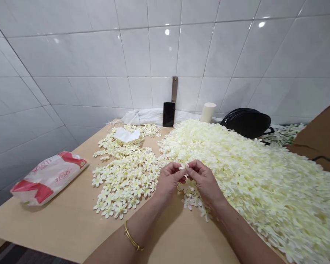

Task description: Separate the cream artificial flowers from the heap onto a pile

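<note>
Between the fingertips of both hands is a small pale artificial flower [182,167]. My left hand [169,178] pinches it from the left, thumb against the fingers. From the other side my right hand [202,178] closes on it too, the two thumbs nearly touching; the fingers hide part of the flower. A large heap of cream-white artificial flowers [253,172] spreads to the right of my hands and behind them. Left of my left hand lies a flatter, looser spread of similar flowers [126,176].
On the wooden table [71,220] a red-and-white tissue pack [51,178] lies at the left. A white tissue [126,135] rests on the flowers. A phone [169,114], a white cylinder [208,112] and a black bag [247,123] stand near the tiled wall. Brown cardboard [320,137] rises at right.
</note>
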Action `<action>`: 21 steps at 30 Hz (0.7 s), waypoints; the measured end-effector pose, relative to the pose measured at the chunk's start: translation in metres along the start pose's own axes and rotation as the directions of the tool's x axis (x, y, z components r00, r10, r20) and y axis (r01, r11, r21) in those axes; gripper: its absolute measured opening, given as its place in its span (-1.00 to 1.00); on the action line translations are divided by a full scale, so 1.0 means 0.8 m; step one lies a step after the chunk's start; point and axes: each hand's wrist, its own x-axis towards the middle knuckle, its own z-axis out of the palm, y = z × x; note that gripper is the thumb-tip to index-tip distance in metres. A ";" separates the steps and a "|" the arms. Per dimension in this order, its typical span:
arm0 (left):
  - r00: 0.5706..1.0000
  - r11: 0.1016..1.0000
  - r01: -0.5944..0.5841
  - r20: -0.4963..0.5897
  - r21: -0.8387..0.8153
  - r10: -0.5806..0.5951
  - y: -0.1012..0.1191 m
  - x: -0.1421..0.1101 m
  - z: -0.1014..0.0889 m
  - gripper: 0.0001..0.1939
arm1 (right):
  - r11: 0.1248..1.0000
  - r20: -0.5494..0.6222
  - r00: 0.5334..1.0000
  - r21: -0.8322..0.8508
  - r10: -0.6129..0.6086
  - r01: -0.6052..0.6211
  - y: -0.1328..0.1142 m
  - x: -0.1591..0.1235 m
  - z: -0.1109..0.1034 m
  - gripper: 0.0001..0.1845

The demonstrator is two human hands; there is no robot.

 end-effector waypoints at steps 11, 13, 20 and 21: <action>0.996 0.990 -0.024 -0.079 0.138 0.035 -0.002 0.005 0.002 -0.88 | 0.822 -0.058 0.939 -0.504 -0.340 0.266 -0.001 -0.008 0.006 -0.87; 0.998 0.999 0.048 -0.047 0.026 -0.047 0.000 0.005 0.001 -0.82 | 0.865 -0.060 0.956 -0.445 -0.288 0.233 -0.002 -0.007 0.005 -0.86; 0.998 0.997 0.068 0.005 -0.035 -0.068 0.005 0.004 0.000 -0.71 | 1.000 -0.033 0.999 -0.013 -0.025 0.025 -0.001 0.002 -0.001 -0.75; 0.998 0.997 0.070 0.007 -0.026 -0.070 0.005 0.004 -0.001 -0.69 | 0.999 -0.016 1.000 0.046 0.014 -0.013 0.000 0.003 -0.001 -0.72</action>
